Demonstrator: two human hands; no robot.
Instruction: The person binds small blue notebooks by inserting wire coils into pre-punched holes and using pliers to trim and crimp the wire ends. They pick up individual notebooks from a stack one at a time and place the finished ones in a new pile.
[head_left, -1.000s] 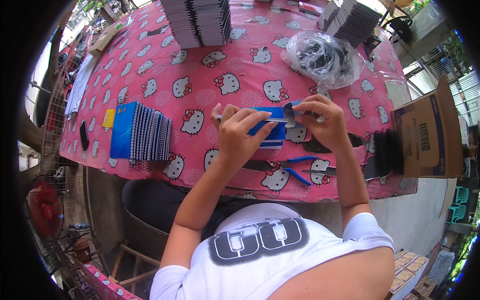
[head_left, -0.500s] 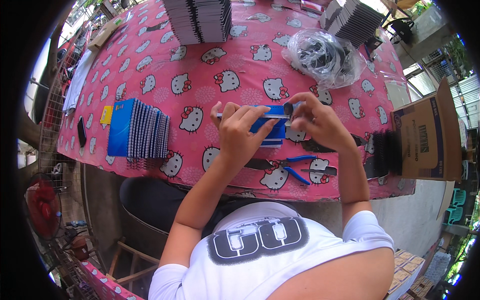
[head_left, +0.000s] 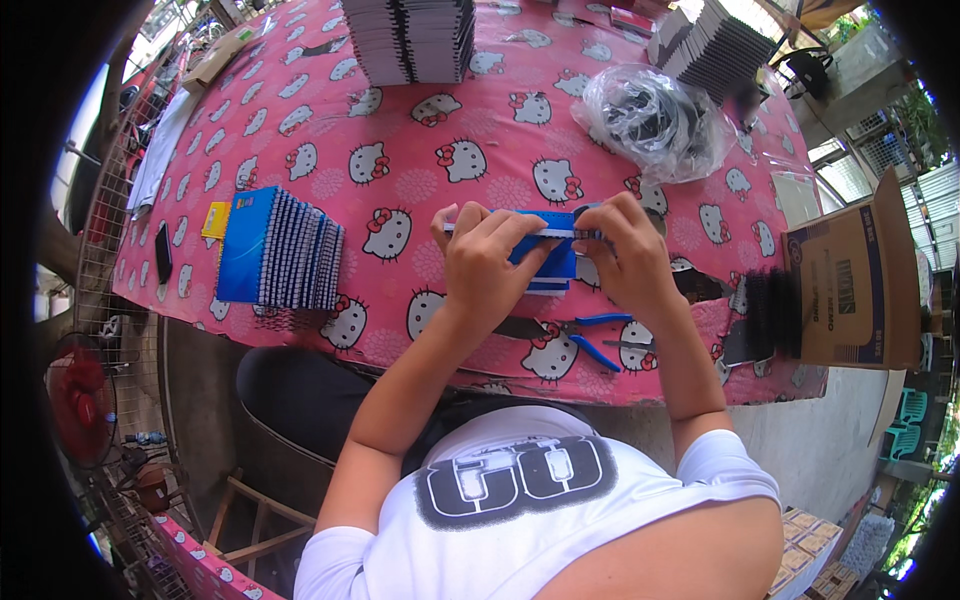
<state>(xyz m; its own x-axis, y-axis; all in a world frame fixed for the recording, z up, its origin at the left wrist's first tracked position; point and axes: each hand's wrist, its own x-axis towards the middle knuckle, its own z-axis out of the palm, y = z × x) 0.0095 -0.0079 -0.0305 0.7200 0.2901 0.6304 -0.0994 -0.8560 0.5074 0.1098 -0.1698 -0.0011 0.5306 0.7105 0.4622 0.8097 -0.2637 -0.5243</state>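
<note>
My left hand (head_left: pixel 483 255) is closed round a blue-covered notebook (head_left: pixel 557 222), its white page edge turned toward me. At the right end of that edge, the fingertips of my right hand (head_left: pixel 628 250) are pinched together; a small dark bit shows by them, but what they grip is mostly hidden. Below the held notebook lie more blue covers with white page edges (head_left: pixel 548 286). Just nearer to me on the table are pliers with blue handles (head_left: pixel 597 352), beside a dark flat strip (head_left: pixel 522 328).
To the left stands a stack of blue spiral notebooks (head_left: pixel 250 247), with a phone (head_left: pixel 163 253) beyond it. Black coils (head_left: pixel 766 308) lie by a cardboard box (head_left: pixel 850 280) at right. Farther back are a clear plastic bag (head_left: pixel 655 120) and bound stacks (head_left: pixel 410 40).
My right hand has moved in against the notebook's right end, and its fingers, looser before, have closed there. My left hand keeps its hold. The whole view has shifted slightly.
</note>
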